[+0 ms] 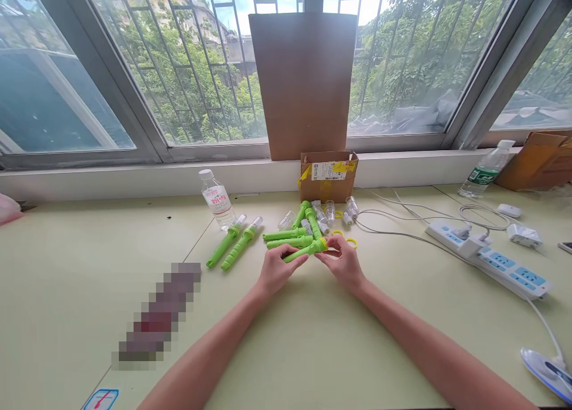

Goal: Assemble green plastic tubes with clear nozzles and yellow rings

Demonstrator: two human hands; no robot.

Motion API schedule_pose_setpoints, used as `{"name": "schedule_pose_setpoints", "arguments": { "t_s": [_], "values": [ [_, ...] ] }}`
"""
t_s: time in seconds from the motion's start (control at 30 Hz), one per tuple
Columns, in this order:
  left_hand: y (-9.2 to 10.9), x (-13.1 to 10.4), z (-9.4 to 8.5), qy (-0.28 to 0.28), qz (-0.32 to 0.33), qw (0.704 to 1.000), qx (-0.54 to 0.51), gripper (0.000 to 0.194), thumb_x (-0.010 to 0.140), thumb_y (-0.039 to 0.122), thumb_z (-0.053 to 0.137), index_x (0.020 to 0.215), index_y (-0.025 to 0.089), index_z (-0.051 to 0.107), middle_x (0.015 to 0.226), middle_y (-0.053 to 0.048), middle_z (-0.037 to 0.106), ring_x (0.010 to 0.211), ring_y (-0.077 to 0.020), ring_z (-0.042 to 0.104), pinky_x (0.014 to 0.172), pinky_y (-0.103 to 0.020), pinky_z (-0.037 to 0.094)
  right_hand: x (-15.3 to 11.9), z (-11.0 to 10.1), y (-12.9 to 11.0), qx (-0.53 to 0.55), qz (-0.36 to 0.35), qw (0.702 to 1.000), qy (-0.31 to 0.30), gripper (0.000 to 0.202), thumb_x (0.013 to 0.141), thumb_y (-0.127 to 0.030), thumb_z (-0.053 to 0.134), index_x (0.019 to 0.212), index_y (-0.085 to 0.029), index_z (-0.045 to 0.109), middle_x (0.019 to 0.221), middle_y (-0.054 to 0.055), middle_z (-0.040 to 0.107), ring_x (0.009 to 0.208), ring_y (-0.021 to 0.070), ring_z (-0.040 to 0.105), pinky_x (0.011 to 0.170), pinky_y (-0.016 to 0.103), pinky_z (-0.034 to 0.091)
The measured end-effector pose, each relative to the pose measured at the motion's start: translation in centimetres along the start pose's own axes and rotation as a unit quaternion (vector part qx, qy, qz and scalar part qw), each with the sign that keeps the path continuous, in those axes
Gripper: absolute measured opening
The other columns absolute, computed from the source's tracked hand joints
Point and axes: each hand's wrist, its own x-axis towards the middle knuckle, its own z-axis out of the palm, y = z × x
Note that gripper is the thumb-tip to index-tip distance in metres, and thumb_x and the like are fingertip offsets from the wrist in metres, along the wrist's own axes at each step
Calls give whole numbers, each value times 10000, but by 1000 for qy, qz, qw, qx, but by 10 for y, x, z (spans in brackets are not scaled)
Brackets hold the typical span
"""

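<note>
Lying at the near right corner of the desk [286, 350], a white rounded device [547, 371] trails a cable toward a power strip [491, 258]; at the near left are a blue-edged sticker [102, 399] and a pixelated patch [158, 314]. Beyond these, around the middle of the desk, the two hands hold one green tube [310, 249]. The left hand [277, 269] has its fingers closed about the tube's body, thumb on the near side. The right hand [344, 261] has its fingers drawn in at the other end, pinching around a yellow ring [324, 243] there. To the left lie two green tubes with clear tips [231, 246], side by side and slanted. Just behind the hands is a loose cluster of green tubes [286, 235], with clear containers [330, 212] and more yellow rings [352, 243] about it. A labelled water bottle [217, 200] stands at the left. Farther back, a small cardboard box [328, 186] sits before a tall brown panel [308, 88], and trees [187, 70] show through the barred window.
</note>
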Motion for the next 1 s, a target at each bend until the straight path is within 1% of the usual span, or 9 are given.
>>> {"name": "schedule_pose_setpoints", "arguments": {
  "t_s": [0.07,0.13,0.3,0.43,0.6,0.77,1.0],
  "values": [
    [1,0,0,-10,-28,999,-26,321,702,477,674,710,158,639,563,9,577,429,-88,456,384,-214,384,0,0,0,-3,-9,1000,-4,376,690,-448,724,818,-222,452,943,58,650,1030,255,631,811,432,593],
    [2,0,0,-16,-49,998,-44,322,692,474,684,706,156,637,553,18,561,405,-75,435,363,-208,382,0,0,0,-4,-13,1000,-1,359,702,-444,715,812,-223,455,961,58,654,1037,252,630,831,435,585],
    [9,2,-3,-23,-85,994,-66,317,673,464,703,680,156,628,551,18,566,399,-71,446,365,-204,390,-2,2,1,-9,-16,1000,13,301,731,-409,697,782,-221,468,951,51,661,1041,250,628,846,435,577],
    [10,2,-3,-33,-109,990,-78,326,686,476,688,666,158,619,554,13,582,381,-67,445,374,-206,382,-3,2,0,-16,-23,999,21,295,744,-439,675,773,-220,479,950,46,666,1011,248,640,842,441,577],
    [4,2,-3,-56,-137,983,-107,334,724,487,645,681,157,609,598,3,610,381,-58,447,367,-189,338,-2,2,-2,-23,-29,999,15,323,738,-443,680,838,-222,467,998,60,659,906,226,669,802,440,592],
    [3,3,-5,-85,-167,976,-111,375,732,526,615,673,156,588,598,1,617,372,-61,461,360,-185,308,-2,2,-1,-23,-28,999,6,286,753,-421,670,828,-221,479,1025,67,658,931,229,663,805,437,589],
    [5,6,-8,-101,-186,967,-138,389,714,532,635,663,153,568,600,-10,615,370,-62,455,365,-191,308,-3,2,0,-25,-37,999,15,238,760,-391,667,798,-216,511,1038,65,663,940,230,666,833,442,577]
  ]
}}
